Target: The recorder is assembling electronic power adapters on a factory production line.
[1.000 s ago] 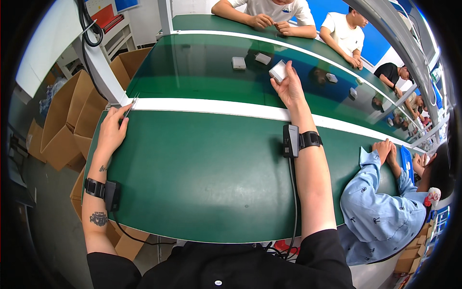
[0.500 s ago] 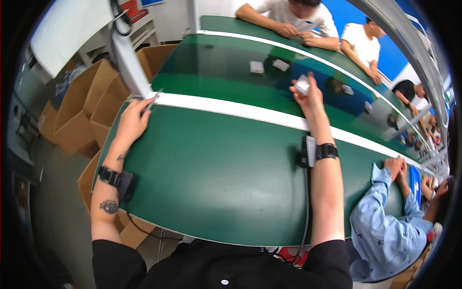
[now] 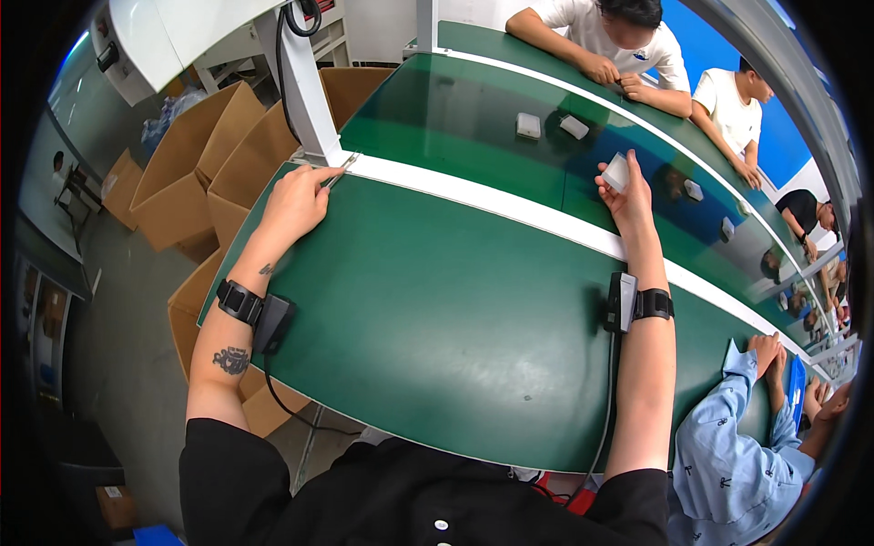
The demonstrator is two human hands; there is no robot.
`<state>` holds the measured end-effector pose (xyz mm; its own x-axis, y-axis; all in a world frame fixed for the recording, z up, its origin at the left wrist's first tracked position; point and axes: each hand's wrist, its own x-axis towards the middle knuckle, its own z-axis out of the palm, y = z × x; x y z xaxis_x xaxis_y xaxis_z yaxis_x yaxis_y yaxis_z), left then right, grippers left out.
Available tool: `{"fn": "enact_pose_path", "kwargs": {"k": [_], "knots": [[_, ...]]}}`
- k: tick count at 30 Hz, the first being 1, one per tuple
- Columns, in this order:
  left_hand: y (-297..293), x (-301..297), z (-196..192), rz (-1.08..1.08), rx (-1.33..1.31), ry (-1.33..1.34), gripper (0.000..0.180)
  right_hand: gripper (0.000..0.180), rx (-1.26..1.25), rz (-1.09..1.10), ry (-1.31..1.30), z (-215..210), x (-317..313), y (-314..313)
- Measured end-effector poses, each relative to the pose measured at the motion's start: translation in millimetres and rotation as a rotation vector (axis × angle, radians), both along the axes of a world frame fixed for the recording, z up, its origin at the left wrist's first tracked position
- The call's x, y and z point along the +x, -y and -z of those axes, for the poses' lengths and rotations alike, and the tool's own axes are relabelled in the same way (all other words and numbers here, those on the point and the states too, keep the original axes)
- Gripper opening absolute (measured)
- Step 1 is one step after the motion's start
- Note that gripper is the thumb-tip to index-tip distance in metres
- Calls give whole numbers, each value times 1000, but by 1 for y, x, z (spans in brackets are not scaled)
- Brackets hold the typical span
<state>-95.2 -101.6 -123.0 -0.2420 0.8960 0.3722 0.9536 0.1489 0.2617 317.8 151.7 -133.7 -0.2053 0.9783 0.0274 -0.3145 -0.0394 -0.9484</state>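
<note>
At the upper left of the green tabletop, my left hand is closed, thumb and index finger at a slim metal tool. The tool looks like tweezers, and its tip lies by the white rail near the post. My right hand reaches past the rail over the green conveyor belt. Its fingers are closed round a small whitish box, tilted, with the thumb along its right side. Two similar small white boxes, one on the left and one on the right, lie on the belt beyond.
A white rail separates tabletop and belt. Cardboard boxes stand open on the left, beside a white post. Across the belt sits a person in white. A person in a light blue shirt is close on my right. Cables hang from both wrist devices.
The view has shifted, so the scene sits farther right and slightly lower. My left hand has lowered the metal tool toward the rail. The right hand still holds the white box.
</note>
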Motion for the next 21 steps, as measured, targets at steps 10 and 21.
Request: {"fn": "enact_pose_path", "kwargs": {"k": [10, 21], "knots": [[0, 0, 3, -56, -36, 52, 30, 50, 14, -4, 51, -3, -1, 2], [-27, -2, 13, 24, 238, 34, 15, 46, 35, -68, 56, -4, -4, 10]]}}
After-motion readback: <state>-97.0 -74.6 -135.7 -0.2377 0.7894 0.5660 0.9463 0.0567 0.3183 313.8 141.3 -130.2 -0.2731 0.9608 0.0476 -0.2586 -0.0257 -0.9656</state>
